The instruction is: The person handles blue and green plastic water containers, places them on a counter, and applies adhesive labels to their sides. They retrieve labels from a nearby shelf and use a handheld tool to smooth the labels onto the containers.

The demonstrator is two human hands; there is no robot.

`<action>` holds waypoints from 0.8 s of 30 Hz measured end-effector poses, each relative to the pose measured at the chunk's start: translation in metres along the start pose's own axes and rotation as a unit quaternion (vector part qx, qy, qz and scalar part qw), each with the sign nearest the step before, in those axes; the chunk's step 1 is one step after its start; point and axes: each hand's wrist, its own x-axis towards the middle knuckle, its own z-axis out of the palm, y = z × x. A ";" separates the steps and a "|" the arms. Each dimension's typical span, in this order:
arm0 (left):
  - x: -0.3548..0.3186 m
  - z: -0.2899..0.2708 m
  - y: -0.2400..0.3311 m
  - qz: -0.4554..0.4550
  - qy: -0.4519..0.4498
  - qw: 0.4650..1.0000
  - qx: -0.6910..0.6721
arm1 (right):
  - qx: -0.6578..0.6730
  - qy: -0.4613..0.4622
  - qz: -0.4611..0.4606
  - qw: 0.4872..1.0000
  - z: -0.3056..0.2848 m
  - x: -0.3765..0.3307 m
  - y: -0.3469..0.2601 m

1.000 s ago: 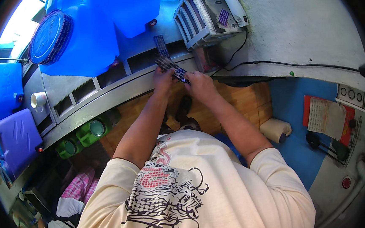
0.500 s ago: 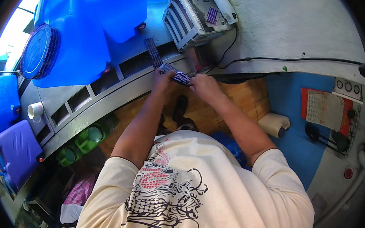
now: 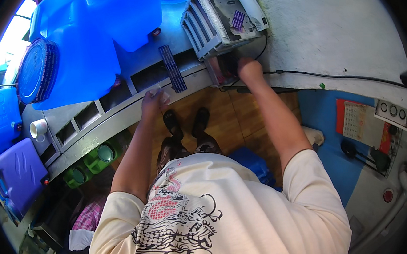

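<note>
Up near the top centre of the frame, the left hand pinches a small pale scrap, fingers closed on it, just beside a long dark blue patterned strip lying on the grey metal slotted bench. Right of it, the right hand reaches under a grey boxy machine with ribbed sides; whether its fingers grip anything cannot be told. Large blue plastic drums fill the upper left.
</note>
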 end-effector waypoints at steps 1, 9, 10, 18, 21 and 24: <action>-0.003 -0.006 -0.007 -0.016 -0.003 0.999 -0.030 | -0.005 0.015 -0.007 1.000 0.009 0.006 -0.002; -0.031 -0.025 0.011 -0.061 0.016 0.998 -0.023 | 0.027 -0.002 0.033 0.999 0.075 0.023 0.004; -0.031 -0.028 0.011 -0.060 0.020 0.997 -0.046 | 0.014 0.004 0.035 0.999 0.077 0.024 0.001; -0.004 -0.043 0.013 -0.031 -0.028 0.993 -0.107 | 0.034 0.131 -0.034 0.990 0.101 0.026 0.007; -0.001 -0.046 0.012 -0.028 -0.030 0.997 -0.065 | 0.066 0.130 -0.040 0.989 0.092 0.028 0.003; 0.001 -0.053 0.006 -0.035 -0.035 0.998 -0.049 | 0.079 0.120 -0.027 0.989 0.084 0.027 -0.003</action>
